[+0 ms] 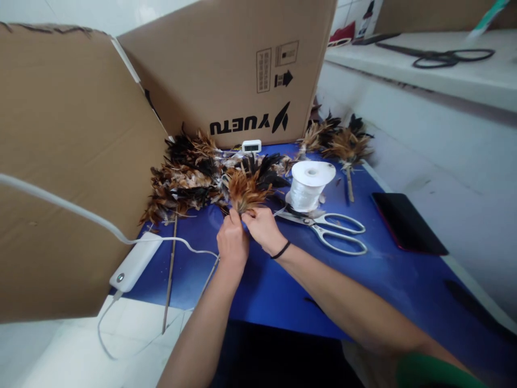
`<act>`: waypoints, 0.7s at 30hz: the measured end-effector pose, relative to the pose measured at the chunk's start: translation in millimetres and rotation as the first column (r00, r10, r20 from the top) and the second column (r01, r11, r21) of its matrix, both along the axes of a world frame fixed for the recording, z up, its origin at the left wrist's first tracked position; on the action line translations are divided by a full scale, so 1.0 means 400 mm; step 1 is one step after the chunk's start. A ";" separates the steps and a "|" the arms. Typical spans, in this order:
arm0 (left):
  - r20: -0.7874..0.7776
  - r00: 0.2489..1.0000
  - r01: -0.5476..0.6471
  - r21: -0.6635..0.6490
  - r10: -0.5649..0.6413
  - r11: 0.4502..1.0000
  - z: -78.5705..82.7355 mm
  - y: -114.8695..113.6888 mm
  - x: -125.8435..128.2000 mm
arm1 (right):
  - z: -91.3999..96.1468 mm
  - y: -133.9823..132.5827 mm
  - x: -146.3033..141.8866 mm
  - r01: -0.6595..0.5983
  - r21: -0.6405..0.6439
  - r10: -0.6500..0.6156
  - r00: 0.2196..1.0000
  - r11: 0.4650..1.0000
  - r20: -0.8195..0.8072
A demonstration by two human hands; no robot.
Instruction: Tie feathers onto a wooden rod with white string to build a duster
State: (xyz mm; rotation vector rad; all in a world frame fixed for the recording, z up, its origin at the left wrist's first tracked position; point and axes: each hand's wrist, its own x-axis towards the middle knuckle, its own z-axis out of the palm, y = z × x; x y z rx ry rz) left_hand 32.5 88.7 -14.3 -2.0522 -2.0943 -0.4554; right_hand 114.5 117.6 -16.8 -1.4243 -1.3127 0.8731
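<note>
Over the blue table, my left hand and my right hand meet at the base of a small bunch of brown and black feathers. Both hands have their fingers pinched closed on the quill ends of that bunch. A black band circles my right wrist. A heap of loose feathers lies just left of the bunch. A spool of white thread stands to the right of my hands, with white-handled scissors lying beside it.
Cardboard panels wall the left and back of the table. A white power bank with a cable lies at the front left, beside a thin stick. A finished feather bunch lies at the back right, a dark phone at the right.
</note>
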 end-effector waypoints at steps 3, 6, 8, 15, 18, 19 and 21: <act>-0.099 0.995 0.001 0.020 0.001 1.000 -0.010 -0.001 0.008 | -0.009 0.003 0.000 -0.014 -0.010 0.013 0.996 1.000 -0.093; -0.137 0.990 0.023 0.056 -0.015 0.998 -0.022 0.003 0.010 | -0.018 0.007 0.001 0.009 -0.028 -0.015 0.978 1.000 -0.209; -0.151 0.988 0.034 0.071 -0.023 0.997 -0.029 0.006 0.009 | -0.019 0.009 0.002 0.006 -0.053 -0.022 0.950 0.999 -0.313; -0.206 0.975 0.106 0.128 -0.078 0.986 -0.045 0.010 0.000 | -0.002 0.007 0.000 -0.051 -0.072 0.007 0.857 0.996 -0.515; -0.235 0.969 0.124 0.169 -0.082 0.978 -0.051 0.008 0.000 | 0.002 0.006 0.001 -0.098 -0.088 0.033 0.833 0.991 -0.553; -0.241 0.967 0.130 0.177 -0.085 0.976 -0.054 0.006 0.000 | 0.002 0.006 0.001 -0.115 -0.096 0.041 0.825 0.989 -0.563; -0.244 0.965 0.142 0.184 -0.095 0.973 -0.058 0.004 0.002 | -0.001 0.007 0.001 -0.142 -0.116 0.045 0.801 0.983 -0.597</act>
